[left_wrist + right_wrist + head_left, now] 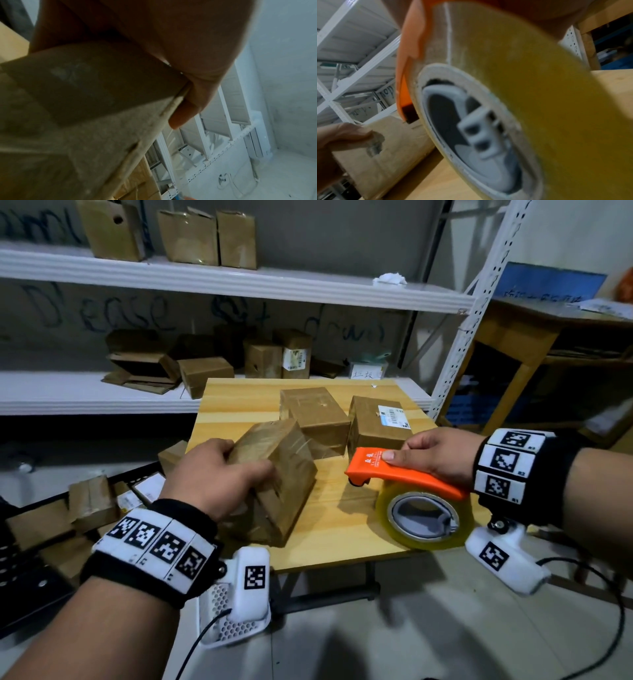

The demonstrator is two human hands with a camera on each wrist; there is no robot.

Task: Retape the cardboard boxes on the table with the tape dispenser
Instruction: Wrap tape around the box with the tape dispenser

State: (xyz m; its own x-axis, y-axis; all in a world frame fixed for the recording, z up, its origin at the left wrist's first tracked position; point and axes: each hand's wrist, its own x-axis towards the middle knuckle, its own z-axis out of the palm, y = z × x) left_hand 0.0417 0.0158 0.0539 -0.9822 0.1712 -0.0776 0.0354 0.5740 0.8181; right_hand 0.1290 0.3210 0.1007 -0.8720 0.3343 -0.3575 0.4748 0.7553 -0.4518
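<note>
Left hand: my left hand is wrapped over the near cardboard box, fingers curled over its top edge, thumb down the near side; the left wrist view shows a fingertip hooked past the box's edge.
Near box: tilted, raised on the side I grip, its lower edge on the wooden table, close to the table's front-left edge.
Right hand: my right hand clasps the orange tape dispenser, thumb pressed flat on the top of the handle, fingers curled round the far side.
Dispenser: held above the table's front-right part, nose pointing left toward the near box but apart from it; the clear tape roll hangs near the front edge.
Other boxes: a middle box touches the tilted one behind; a labelled box sits just beside it, right.
Open room: bare tabletop between nose and near box.
Edges: white shelving runs behind the table; its upright post stands by the back-right corner.
</note>
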